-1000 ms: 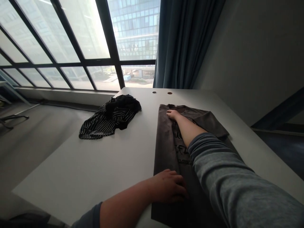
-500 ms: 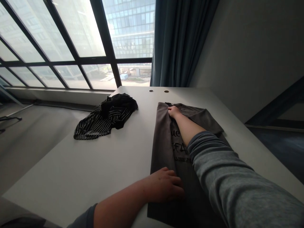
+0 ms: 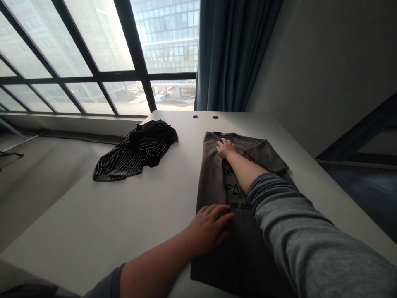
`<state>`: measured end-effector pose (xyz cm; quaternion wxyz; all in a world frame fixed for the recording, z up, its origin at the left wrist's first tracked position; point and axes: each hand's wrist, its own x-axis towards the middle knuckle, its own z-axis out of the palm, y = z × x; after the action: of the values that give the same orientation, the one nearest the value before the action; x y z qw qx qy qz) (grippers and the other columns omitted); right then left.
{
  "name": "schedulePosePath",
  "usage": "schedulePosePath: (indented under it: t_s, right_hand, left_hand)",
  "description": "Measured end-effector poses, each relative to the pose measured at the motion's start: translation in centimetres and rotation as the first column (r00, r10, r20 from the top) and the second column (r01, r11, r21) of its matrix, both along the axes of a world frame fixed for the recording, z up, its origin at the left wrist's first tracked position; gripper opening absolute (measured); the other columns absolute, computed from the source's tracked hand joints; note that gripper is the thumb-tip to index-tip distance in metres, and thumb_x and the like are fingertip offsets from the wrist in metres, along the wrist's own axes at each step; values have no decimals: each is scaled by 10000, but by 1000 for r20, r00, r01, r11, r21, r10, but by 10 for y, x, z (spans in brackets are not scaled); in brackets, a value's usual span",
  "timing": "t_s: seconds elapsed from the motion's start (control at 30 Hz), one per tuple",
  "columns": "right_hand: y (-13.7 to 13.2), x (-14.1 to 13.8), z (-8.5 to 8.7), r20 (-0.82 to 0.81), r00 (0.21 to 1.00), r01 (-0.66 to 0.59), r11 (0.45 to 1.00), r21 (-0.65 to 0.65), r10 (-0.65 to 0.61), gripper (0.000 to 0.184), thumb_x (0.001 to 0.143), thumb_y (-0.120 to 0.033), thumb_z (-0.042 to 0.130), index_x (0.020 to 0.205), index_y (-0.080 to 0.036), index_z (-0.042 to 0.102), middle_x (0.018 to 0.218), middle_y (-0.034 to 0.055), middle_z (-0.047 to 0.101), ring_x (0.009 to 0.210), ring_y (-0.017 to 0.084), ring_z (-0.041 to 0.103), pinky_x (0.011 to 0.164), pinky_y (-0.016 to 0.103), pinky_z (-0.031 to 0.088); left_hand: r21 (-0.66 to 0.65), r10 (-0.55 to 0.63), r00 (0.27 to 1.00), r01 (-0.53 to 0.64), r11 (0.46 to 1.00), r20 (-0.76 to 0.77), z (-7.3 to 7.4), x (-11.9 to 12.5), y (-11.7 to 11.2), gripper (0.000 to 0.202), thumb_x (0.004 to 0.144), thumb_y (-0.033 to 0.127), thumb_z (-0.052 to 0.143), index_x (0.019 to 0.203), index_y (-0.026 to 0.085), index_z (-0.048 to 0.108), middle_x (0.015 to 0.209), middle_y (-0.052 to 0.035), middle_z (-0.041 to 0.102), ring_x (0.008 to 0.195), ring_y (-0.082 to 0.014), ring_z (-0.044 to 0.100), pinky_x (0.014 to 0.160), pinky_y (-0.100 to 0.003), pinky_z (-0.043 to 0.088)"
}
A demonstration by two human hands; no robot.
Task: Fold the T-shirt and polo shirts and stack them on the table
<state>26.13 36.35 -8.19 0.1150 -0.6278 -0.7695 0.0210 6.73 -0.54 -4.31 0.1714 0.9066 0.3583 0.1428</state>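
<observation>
Along the right side of the white table (image 3: 93, 215), a dark grey T-shirt (image 3: 212, 182) is found laid flat and folded lengthwise. Its collar (image 3: 221, 133) is directed toward the far edge, and its lower end lies close to the near edge. A short sleeve (image 3: 266, 155) is folded over at the shoulder, toward the right edge of the table. Black printed lettering (image 3: 232, 190) on the front is partly covered by the person's forearm.

The right hand (image 3: 226, 149), reached across from a grey knit sleeve (image 3: 294, 231), is placed on the upper part of the T-shirt just below the collar. Its fingers (image 3: 221, 143) are extended and laid open on the fabric; no grip is observed. The left hand (image 3: 207, 229) is placed lower down, at the left folded edge of the T-shirt. Its fingers (image 3: 218, 211) are spread and slightly curved, resting open on the cloth, and no pinch of fabric can be seen.

Left of the T-shirt and apart from it, a bunched black garment with white stripes (image 3: 133, 153) is left near the far edge of the table. Two small round holes (image 3: 205, 117) are set in the surface by that edge. Beyond it, a large window (image 3: 77, 62) and a blue curtain (image 3: 229, 54) are seen.
</observation>
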Motion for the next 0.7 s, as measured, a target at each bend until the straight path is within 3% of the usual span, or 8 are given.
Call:
schedulePosePath:
  t_s: [0.1, 0.17, 0.27, 0.4, 0.53, 0.7]
  right_hand:
    - [-5, -4, 4, 52, 985, -166, 986, 29, 164, 627, 1054, -479, 392, 1597, -176, 468, 1710, 151, 350, 1566, 359, 289, 1249, 572, 297]
    - [-10, -8, 5, 85, 951, -294, 955, -44, 297, 681, 1052, -529, 380, 1634, -176, 417, 1723, 137, 331, 1595, 350, 256, 1272, 572, 265]
    - [-22, -8, 0, 130, 878, -444, 885, -137, 460, 722, 1048, -576, 375, 1670, -208, 353, 1741, 120, 284, 1610, 342, 242, 1284, 595, 225]
    - [-41, 4, -5, 178, 815, -538, 834, -121, 551, 739, 1051, -576, 390, 1683, -200, 320, 1747, 143, 236, 1616, 332, 231, 1291, 569, 212]
    - [-67, 17, -4, 191, 763, -609, 786, -105, 617, 718, 1059, -534, 411, 1681, -183, 326, 1742, 140, 236, 1621, 348, 203, 1296, 592, 167]
    - [-123, 25, 0, 135, 689, -701, 702, -127, 712, 744, 1062, -533, 446, 1696, -187, 269, 1743, 139, 230, 1622, 351, 197, 1295, 630, 117]
  left_hand:
    - [46, 155, 982, -151, 987, -103, -14, -1, 2, 653, 1048, 480, 537, 1609, 167, 426, 1707, -167, 356, 1597, -360, 284, 1279, -558, 301]
    - [66, 148, 977, -139, 988, -156, -21, -3, 2, 691, 1056, 529, 499, 1634, 164, 397, 1730, -166, 301, 1614, -359, 240, 1299, -554, 258]
    - [89, 131, 976, -117, 989, -174, -25, -5, 1, 700, 1042, 587, 503, 1651, 265, 383, 1753, -134, 249, 1611, -366, 248, 1292, -566, 255]
    - [82, 66, 982, -52, 995, -175, -22, -6, -3, 669, 1028, 621, 512, 1637, 368, 398, 1766, -91, 219, 1614, -385, 230, 1281, -613, 238]
    - [50, -21, 981, 31, 998, -193, -21, -4, -8, 742, 1048, 645, 429, 1672, 256, 329, 1759, -127, 223, 1629, -363, 186, 1299, -615, 179]
    - [7, -53, 977, 56, 998, -206, -21, -1, -14, 873, 1039, 716, 351, 1692, 147, 248, 1758, -169, 152, 1639, -365, 118, 1311, -618, 109]
